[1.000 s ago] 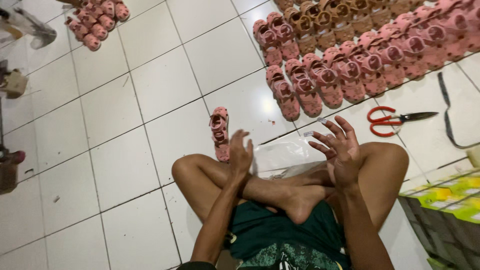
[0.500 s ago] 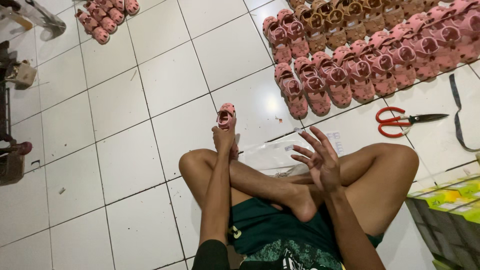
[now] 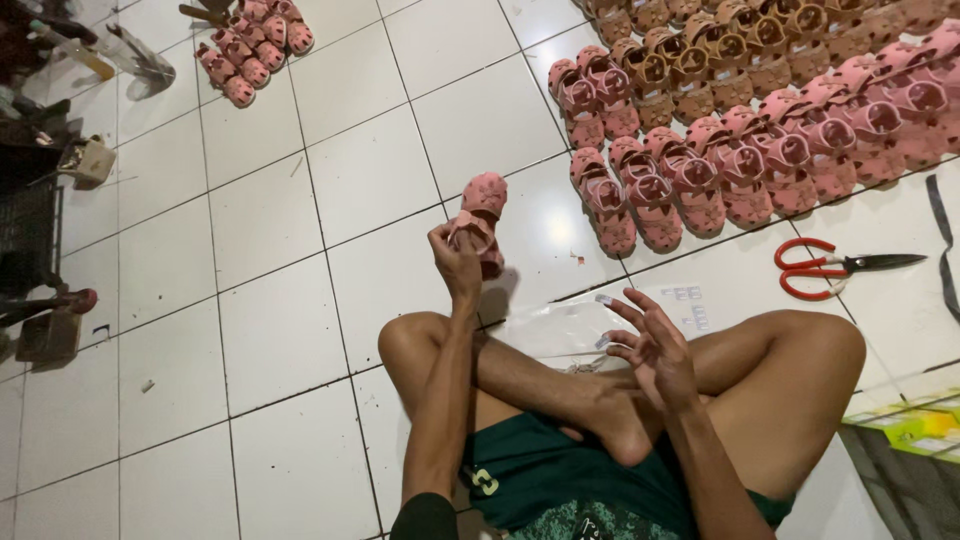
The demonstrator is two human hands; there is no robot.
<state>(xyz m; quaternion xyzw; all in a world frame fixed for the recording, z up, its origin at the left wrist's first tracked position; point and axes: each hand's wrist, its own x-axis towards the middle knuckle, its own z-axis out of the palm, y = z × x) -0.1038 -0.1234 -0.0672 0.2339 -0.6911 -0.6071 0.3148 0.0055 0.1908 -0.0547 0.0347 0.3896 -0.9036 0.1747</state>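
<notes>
The person sits cross-legged on the white tile floor [image 3: 290, 330], in green shorts [image 3: 540, 480]. Down in the near right corner of the floor lies a flat yellow and green package [image 3: 915, 430]; only a piece of it shows.

The right hand [image 3: 650, 345] hovers above the knees. Its grip is loose, with the fingers spread wide. A tiny white sticker [image 3: 604, 299] seems to sit on one fingertip, and the hand holds nothing else. Just under and past this hand a clear plastic bag [image 3: 555, 325] lies flat on the floor. Near it, to the right, is a small sheet of white stickers [image 3: 690, 293].

The left hand [image 3: 458, 262] is lifted up a little farther out. Its grip is closed around a pair of small pink shoes [image 3: 480, 215], pinched at the lower end, so the shoes stand up above the fingers, over the middle of the floor.

To the right, red-handled scissors [image 3: 835, 268] lie on the floor, and a dark strap [image 3: 940, 235] lies by the right edge.

Farther away, rows of pink shoes [image 3: 760, 140] sit side by side toward the far right corner, with brown shoes [image 3: 720, 50] behind them. A small bunch of pink shoes [image 3: 250, 50] lies near the far left corner. Dark clutter [image 3: 40, 160] stands along the left edge.
</notes>
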